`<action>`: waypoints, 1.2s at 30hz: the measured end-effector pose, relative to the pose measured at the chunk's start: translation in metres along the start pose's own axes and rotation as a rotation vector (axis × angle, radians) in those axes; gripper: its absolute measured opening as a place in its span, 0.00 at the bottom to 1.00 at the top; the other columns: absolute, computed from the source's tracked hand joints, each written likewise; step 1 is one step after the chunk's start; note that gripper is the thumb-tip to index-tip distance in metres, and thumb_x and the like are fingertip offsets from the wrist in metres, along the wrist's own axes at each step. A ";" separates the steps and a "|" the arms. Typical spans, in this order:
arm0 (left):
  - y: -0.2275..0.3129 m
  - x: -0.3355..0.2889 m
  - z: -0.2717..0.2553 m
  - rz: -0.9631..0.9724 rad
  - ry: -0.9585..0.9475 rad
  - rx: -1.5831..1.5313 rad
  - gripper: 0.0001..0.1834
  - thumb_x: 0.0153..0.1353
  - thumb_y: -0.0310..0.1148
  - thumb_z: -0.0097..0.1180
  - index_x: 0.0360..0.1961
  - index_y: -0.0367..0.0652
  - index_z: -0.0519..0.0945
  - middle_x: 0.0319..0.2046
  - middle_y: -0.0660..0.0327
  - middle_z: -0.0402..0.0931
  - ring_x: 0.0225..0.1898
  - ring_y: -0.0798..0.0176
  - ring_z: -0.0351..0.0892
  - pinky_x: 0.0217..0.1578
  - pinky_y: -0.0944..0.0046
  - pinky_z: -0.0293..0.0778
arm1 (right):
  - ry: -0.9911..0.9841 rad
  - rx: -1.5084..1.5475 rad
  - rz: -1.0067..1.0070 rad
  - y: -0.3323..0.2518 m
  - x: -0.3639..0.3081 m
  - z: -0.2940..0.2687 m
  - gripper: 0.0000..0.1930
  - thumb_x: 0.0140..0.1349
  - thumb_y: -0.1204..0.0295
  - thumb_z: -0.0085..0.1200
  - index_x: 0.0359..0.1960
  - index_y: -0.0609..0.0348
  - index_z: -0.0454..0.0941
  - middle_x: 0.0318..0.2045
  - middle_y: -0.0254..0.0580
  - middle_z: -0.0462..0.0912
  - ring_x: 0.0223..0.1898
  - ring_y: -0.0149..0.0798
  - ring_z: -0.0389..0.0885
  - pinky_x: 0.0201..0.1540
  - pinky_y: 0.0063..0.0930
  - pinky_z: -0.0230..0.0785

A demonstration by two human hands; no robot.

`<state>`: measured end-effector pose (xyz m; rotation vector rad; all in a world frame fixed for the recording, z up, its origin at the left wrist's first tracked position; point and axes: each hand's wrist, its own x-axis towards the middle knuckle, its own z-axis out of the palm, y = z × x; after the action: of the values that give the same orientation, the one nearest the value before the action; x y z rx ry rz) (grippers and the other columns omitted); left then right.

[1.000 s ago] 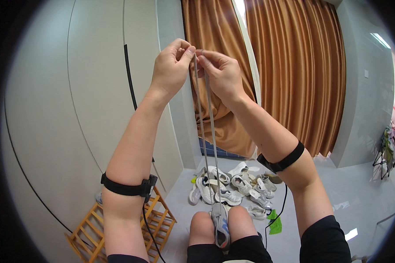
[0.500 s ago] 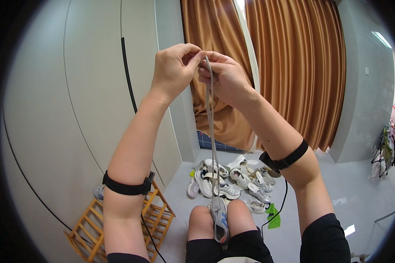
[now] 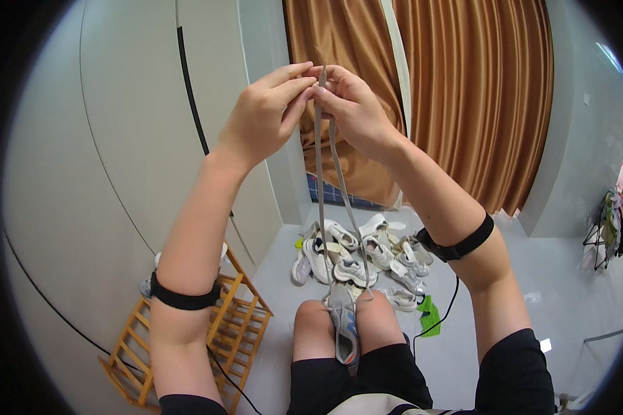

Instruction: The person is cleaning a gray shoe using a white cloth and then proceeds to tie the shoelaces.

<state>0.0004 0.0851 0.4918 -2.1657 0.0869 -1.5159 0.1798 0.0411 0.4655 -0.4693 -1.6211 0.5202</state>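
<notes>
Both my arms are raised in front of me, with the hands meeting high up. Between finger and thumb, my right hand point(image 3: 353, 104) pinches a flat grey shoelace point(image 3: 319, 152), whose tip stands up above the fingers. Against the same lace, close to that tip, the fingers of my left hand point(image 3: 266, 111) are pressed together. Two strands hang down apart from the hands. One runs to the grey shoe point(image 3: 346, 332) with blue and orange parts, lodged between my knees; the other falls to beside my right knee.
A heap of white and grey shoes point(image 3: 356, 270) lies on the floor beyond my knees. A wooden rack point(image 3: 239, 325) stands at the left, near pale cabinet doors point(image 3: 138, 124). A green piece point(image 3: 429, 317) lies right of the heap. Brown curtains point(image 3: 471, 104) hang behind.
My hands have shifted slightly upward and the left fingers have straightened. The lace strands, close together before, now hang apart, and the lace tip shows above the fingers.
</notes>
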 end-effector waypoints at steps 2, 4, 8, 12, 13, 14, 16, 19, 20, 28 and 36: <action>-0.001 -0.013 0.005 -0.021 -0.040 -0.046 0.09 0.66 0.24 0.67 0.45 0.33 0.87 0.51 0.52 0.88 0.44 0.52 0.91 0.45 0.60 0.87 | -0.032 0.013 0.018 0.019 -0.003 -0.010 0.15 0.82 0.71 0.49 0.61 0.69 0.69 0.39 0.33 0.81 0.38 0.23 0.76 0.43 0.21 0.72; -0.001 -0.023 0.005 -0.023 -0.131 -0.043 0.08 0.66 0.23 0.66 0.46 0.33 0.87 0.52 0.52 0.88 0.44 0.52 0.91 0.46 0.61 0.87 | -0.051 -0.083 0.027 0.036 -0.012 -0.012 0.13 0.82 0.69 0.49 0.57 0.69 0.68 0.36 0.35 0.80 0.35 0.24 0.75 0.39 0.23 0.72; 0.001 -0.046 0.000 -0.149 -0.276 -0.091 0.08 0.67 0.22 0.64 0.45 0.32 0.87 0.51 0.53 0.88 0.46 0.52 0.90 0.49 0.60 0.87 | -0.049 -0.232 -0.002 0.053 -0.027 -0.001 0.13 0.81 0.68 0.50 0.52 0.68 0.66 0.31 0.38 0.79 0.32 0.28 0.76 0.36 0.25 0.72; 0.007 -0.075 0.003 -0.282 -0.361 0.052 0.06 0.69 0.25 0.63 0.41 0.31 0.86 0.40 0.50 0.86 0.37 0.53 0.88 0.39 0.59 0.82 | -0.018 -0.362 -0.001 0.088 -0.047 -0.021 0.12 0.80 0.68 0.52 0.48 0.67 0.70 0.37 0.46 0.86 0.35 0.31 0.82 0.40 0.26 0.76; 0.006 -0.087 0.002 -0.357 -0.411 0.156 0.07 0.70 0.26 0.63 0.39 0.30 0.85 0.36 0.49 0.85 0.33 0.54 0.86 0.36 0.58 0.80 | -0.003 -0.212 0.024 0.100 -0.053 -0.029 0.10 0.79 0.69 0.53 0.48 0.66 0.72 0.41 0.48 0.88 0.36 0.34 0.85 0.43 0.27 0.77; 0.002 -0.106 0.002 -0.366 -0.417 0.149 0.07 0.70 0.26 0.63 0.39 0.30 0.85 0.36 0.49 0.85 0.33 0.54 0.86 0.36 0.58 0.80 | 0.056 -0.257 0.199 0.096 -0.061 -0.038 0.11 0.78 0.68 0.55 0.47 0.65 0.76 0.40 0.46 0.89 0.35 0.34 0.84 0.42 0.29 0.77; -0.009 -0.153 0.002 -0.572 -0.504 0.236 0.11 0.71 0.30 0.57 0.37 0.31 0.84 0.31 0.47 0.81 0.28 0.57 0.80 0.31 0.57 0.74 | 0.039 -0.964 -0.123 0.113 -0.077 -0.069 0.12 0.75 0.66 0.59 0.42 0.65 0.80 0.35 0.42 0.88 0.31 0.31 0.81 0.38 0.29 0.76; -0.014 -0.235 -0.005 -1.316 -0.743 -0.150 0.16 0.70 0.37 0.48 0.31 0.36 0.78 0.23 0.57 0.74 0.24 0.63 0.73 0.27 0.59 0.69 | -0.027 -0.691 0.588 0.122 -0.106 -0.083 0.12 0.73 0.66 0.60 0.35 0.64 0.79 0.25 0.37 0.81 0.26 0.30 0.78 0.30 0.28 0.72; -0.003 -0.254 0.000 -1.579 -0.746 -0.359 0.16 0.69 0.39 0.46 0.29 0.39 0.75 0.20 0.61 0.70 0.23 0.65 0.70 0.25 0.60 0.67 | -0.046 -0.623 0.730 0.140 -0.124 -0.102 0.13 0.75 0.67 0.59 0.33 0.62 0.77 0.22 0.35 0.77 0.23 0.29 0.76 0.25 0.25 0.67; 0.047 -0.443 -0.012 -2.347 -0.274 -1.149 0.14 0.71 0.37 0.46 0.25 0.50 0.65 0.19 0.67 0.65 0.20 0.64 0.64 0.24 0.62 0.61 | 0.364 -0.078 1.206 0.237 -0.251 -0.169 0.08 0.75 0.75 0.56 0.34 0.63 0.79 0.29 0.43 0.86 0.28 0.35 0.86 0.32 0.31 0.83; 0.049 -0.465 0.003 -2.032 0.739 -0.797 0.10 0.76 0.29 0.40 0.34 0.41 0.68 0.62 0.36 0.77 0.64 0.39 0.79 0.68 0.47 0.75 | 0.985 -0.041 0.773 0.234 -0.334 -0.392 0.07 0.74 0.83 0.48 0.47 0.78 0.76 0.42 0.58 0.87 0.40 0.46 0.90 0.45 0.37 0.90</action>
<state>-0.1632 0.1938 0.0680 -1.4735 -2.1222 -3.6210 0.6069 0.0615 0.0952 -1.1780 -0.4625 0.6670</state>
